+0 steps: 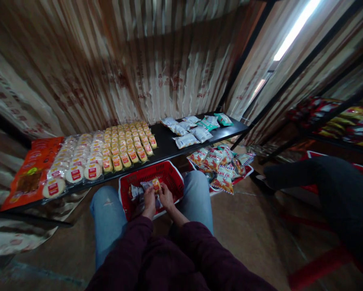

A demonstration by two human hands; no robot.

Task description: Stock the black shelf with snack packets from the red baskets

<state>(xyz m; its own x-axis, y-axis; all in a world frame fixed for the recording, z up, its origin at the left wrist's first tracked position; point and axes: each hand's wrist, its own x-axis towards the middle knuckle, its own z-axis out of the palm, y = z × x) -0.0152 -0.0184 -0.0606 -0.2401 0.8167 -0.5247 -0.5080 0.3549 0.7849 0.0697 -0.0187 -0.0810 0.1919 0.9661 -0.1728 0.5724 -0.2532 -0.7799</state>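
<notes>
Both hands are over the red plastic basket, which stands between the wearer's knees just off the front edge of the black shelf. The left hand and the right hand are close together, the fingers of each closed on a small yellow wrapped cake, which they hold up above the middle of the basket. Silvery packets lie inside, toward its left wall. On the shelf, a flat orange packet covers the left end; beside it run rows of round white wrapped cakes, then tight rows of yellow wrapped cakes reaching the front edge. White packets lie loosely on the right half, with green packets toward the back right corner. Below the front edge on the right, a second basket is heaped with orange-and-white packets.
</notes>
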